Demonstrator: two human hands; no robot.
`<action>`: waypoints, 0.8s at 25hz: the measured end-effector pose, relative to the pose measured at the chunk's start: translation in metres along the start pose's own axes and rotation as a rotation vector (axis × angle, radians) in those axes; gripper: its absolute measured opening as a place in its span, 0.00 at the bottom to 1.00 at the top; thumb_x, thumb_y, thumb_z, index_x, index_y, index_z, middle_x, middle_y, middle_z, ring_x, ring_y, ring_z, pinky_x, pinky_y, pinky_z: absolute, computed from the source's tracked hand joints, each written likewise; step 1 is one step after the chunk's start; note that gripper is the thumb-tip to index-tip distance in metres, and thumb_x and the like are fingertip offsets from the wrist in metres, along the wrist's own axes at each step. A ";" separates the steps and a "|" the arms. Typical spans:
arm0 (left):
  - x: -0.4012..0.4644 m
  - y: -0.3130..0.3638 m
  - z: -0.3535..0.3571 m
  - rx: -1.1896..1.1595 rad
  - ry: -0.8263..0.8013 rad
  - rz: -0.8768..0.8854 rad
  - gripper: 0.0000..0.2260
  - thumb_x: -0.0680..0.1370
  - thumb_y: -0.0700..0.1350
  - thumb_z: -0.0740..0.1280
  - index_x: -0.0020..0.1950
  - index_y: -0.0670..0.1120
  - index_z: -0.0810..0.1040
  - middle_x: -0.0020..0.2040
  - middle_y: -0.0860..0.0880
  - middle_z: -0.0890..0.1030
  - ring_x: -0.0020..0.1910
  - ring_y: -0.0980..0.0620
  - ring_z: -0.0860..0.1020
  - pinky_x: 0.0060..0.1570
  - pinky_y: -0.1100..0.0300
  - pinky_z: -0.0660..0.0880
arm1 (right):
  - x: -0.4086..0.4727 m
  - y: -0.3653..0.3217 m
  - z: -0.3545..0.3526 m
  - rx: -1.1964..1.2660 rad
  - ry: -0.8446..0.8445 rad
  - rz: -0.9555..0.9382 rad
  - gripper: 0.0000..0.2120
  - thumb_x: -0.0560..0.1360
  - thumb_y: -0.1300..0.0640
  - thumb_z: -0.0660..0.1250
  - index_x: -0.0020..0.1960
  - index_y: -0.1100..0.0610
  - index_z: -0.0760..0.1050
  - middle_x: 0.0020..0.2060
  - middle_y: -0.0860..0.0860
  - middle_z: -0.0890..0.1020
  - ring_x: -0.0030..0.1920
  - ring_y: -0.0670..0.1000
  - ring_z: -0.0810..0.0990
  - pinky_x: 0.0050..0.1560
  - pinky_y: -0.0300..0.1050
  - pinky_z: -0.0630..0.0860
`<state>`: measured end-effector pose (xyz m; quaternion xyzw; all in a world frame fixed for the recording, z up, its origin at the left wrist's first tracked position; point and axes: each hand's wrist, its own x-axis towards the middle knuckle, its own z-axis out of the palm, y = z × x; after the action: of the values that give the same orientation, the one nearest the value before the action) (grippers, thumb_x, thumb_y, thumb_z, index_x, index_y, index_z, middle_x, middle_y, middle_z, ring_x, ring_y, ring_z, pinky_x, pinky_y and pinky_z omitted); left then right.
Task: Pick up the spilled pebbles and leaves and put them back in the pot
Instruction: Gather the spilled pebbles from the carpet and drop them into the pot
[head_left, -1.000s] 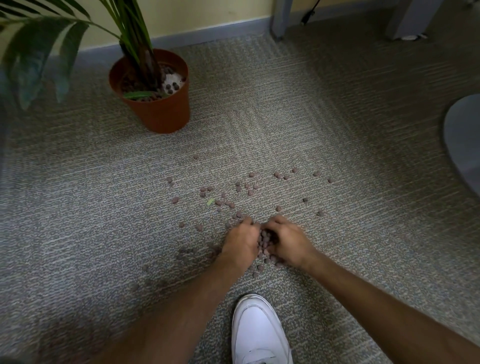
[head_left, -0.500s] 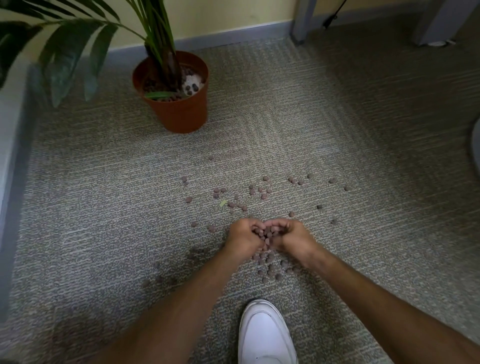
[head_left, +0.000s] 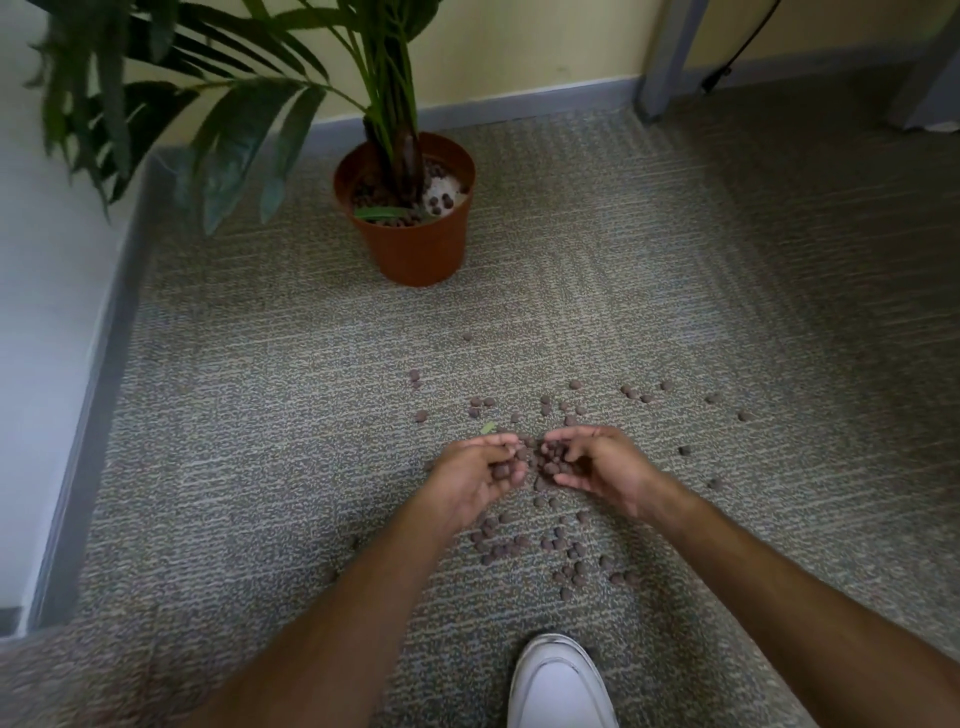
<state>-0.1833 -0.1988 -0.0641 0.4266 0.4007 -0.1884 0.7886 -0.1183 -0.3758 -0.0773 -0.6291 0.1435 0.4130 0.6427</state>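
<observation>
A: Brown pebbles (head_left: 550, 457) sit cupped in your two hands, which are raised a little above the carpet (head_left: 260, 415) at the centre of view. Your left hand (head_left: 475, 480) is palm-up with the fingers curled round a few pebbles; your right hand (head_left: 597, 470) mirrors it, fingers bent inward over its own share. The fingertips of the two hands nearly meet, with pebbles showing in the narrow gap.

B: And what lies on the floor?

A: More loose pebbles (head_left: 566, 561) are scattered on the carpet just toward 6 o'clock from your hands, above your white shoe (head_left: 558, 686). Another scatter (head_left: 545, 405) spreads from 11 to 2 o'clock beyond your fingertips, thinning out toward 3 o'clock. One small green leaf (head_left: 487, 428) lies on the carpet at 12 o'clock from your left hand, just beside the fingertips.

B: Where is the pot?

A: Your pot (head_left: 415, 244) stands upright on the carpet at 11 o'clock, well apart from your hands, close to the grey skirting and the yellow wall (head_left: 519, 47). It holds a palm (head_left: 384, 78), some pebbles, a white patch and a green leaf lying across the filling. A grey leg (head_left: 660, 57) stands at 1 o'clock against the wall.
</observation>
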 end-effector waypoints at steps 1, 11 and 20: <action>0.000 0.003 -0.004 -0.015 0.005 0.001 0.08 0.77 0.31 0.63 0.54 0.36 0.78 0.46 0.40 0.81 0.39 0.48 0.81 0.35 0.61 0.80 | 0.003 -0.003 0.001 -0.074 0.029 -0.011 0.12 0.75 0.71 0.60 0.49 0.62 0.81 0.41 0.58 0.85 0.38 0.52 0.83 0.36 0.40 0.82; 0.005 0.028 -0.035 0.146 0.152 0.043 0.07 0.75 0.33 0.68 0.51 0.38 0.80 0.45 0.39 0.84 0.38 0.47 0.85 0.34 0.60 0.82 | 0.038 -0.047 0.027 -1.036 0.066 -0.163 0.10 0.69 0.66 0.74 0.34 0.53 0.81 0.24 0.46 0.82 0.25 0.46 0.82 0.29 0.38 0.78; 0.016 0.118 -0.048 0.060 0.064 0.177 0.09 0.74 0.35 0.68 0.53 0.41 0.80 0.41 0.42 0.84 0.33 0.53 0.81 0.28 0.68 0.77 | 0.069 -0.178 0.075 -0.778 -0.026 -0.225 0.06 0.70 0.71 0.70 0.37 0.64 0.82 0.28 0.56 0.83 0.28 0.50 0.81 0.31 0.40 0.81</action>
<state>-0.1208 -0.0920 -0.0301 0.4896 0.3807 -0.1160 0.7758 0.0258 -0.2589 0.0098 -0.8319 -0.1017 0.3714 0.3995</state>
